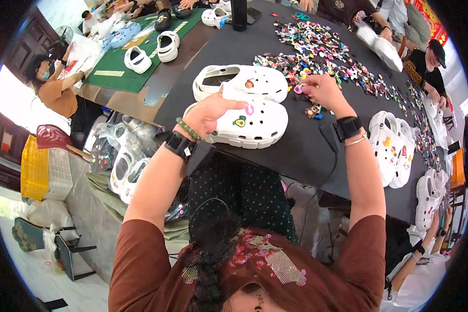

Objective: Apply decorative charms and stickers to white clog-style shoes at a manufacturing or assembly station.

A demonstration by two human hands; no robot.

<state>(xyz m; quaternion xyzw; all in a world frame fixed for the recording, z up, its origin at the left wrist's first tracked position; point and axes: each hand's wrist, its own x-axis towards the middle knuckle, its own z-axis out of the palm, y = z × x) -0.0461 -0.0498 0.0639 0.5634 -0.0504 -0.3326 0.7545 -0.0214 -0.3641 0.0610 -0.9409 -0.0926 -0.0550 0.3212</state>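
Two white clogs lie side by side on the dark table in front of me, toes to the right. My left hand (216,111) grips the near clog (265,125), its thumb stretched to a round pink charm (250,109) on the upper. A green avocado charm (239,121) sits beside that one. On the far clog (265,83) there is a small brown-orange charm (249,83). Just right of the toes, my right hand (322,92) pinches a small pink shoe charm (298,89). Below that hand lies a brown bear-like charm (313,111).
Loose colourful charms (317,44) spread across the table's far and right parts. Decorated white clogs (392,148) stand at right, with another pair (429,200) nearer the edge. Bagged clogs (122,151) are at lower left. Other people work around a green mat (119,73) and along the right.
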